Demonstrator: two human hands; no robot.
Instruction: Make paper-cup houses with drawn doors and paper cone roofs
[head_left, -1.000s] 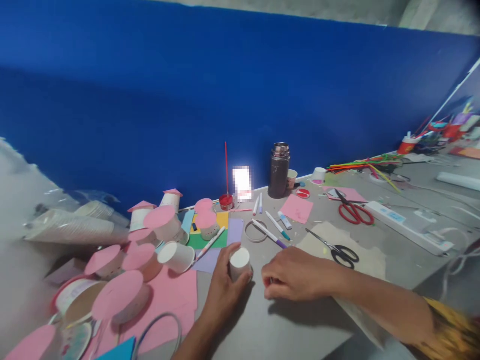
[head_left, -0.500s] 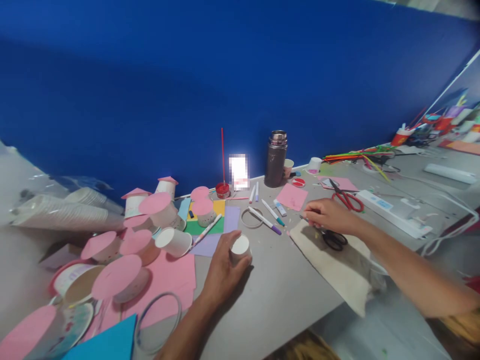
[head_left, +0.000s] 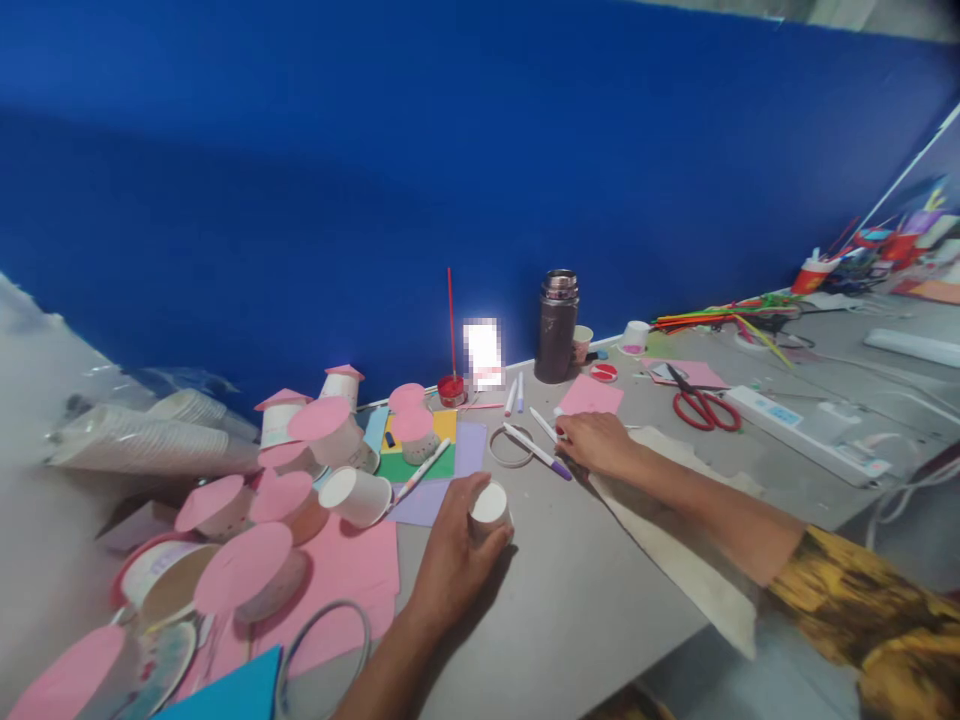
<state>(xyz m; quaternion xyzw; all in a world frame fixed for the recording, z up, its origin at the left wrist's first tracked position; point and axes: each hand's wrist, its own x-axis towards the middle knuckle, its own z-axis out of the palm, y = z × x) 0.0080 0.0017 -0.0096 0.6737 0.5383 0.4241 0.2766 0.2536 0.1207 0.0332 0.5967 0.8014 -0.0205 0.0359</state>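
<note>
My left hand [head_left: 459, 548] is wrapped round a small white paper cup [head_left: 491, 504], its pale round end facing up above the grey table. My right hand [head_left: 596, 442] is low over the table with its fingers curled down, beside a pink paper square [head_left: 592, 394] and a white marker [head_left: 543, 424]. What its fingertips hold, if anything, is hidden. Beneath the right forearm lies a cream cloth [head_left: 679, 540]. Just left of the right hand, a purple-capped marker [head_left: 536, 450] crosses a grey tape ring [head_left: 510, 447].
Several cups with pink paper discs [head_left: 244, 568] crowd the left side, near a white cup on its side [head_left: 354, 497]. A dark flask [head_left: 556, 330] stands by the blue wall. To the right lie red-handled scissors [head_left: 705, 408] and a power strip [head_left: 806, 435].
My right hand has moved left and away from the black-handled scissors, which are now out of sight, towards the markers. My left hand keeps its hold on the cup. The view has shifted slightly.
</note>
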